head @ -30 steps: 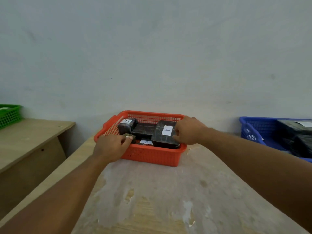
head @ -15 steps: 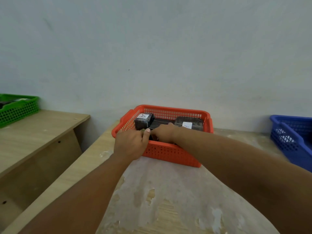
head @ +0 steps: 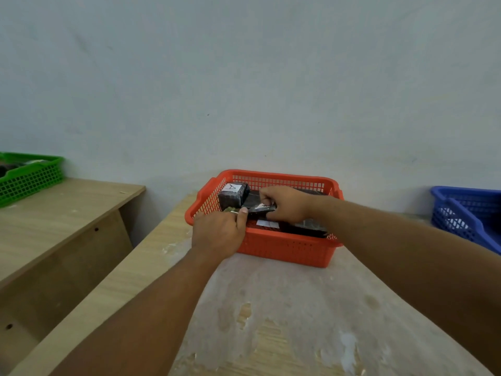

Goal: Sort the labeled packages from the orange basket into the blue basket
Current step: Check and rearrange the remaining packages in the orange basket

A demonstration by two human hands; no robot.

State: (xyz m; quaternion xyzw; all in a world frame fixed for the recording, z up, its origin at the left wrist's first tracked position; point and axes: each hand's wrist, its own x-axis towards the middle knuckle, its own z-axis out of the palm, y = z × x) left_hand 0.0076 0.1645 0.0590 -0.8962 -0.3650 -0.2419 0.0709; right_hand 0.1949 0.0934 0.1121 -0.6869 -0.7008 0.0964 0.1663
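Observation:
The orange basket stands on the table by the wall, holding several black wrapped packages with white labels. One block marked "A" stands at its back left. My right hand reaches into the basket and pinches a small flat black package by its edge, lifted slightly. My left hand grips the basket's front left rim, thumb up, with a small greenish thing at its fingertips. The blue basket sits at the far right, partly cut off.
A green basket rests on a lower wooden desk to the left, with a gap between that desk and my table. The table's surface is worn and patchy. A plain wall rises right behind the baskets.
My view swung left, so the blue basket slid toward the right edge. My right hand moved from the large right package to the basket's middle and picked up a small flat package.

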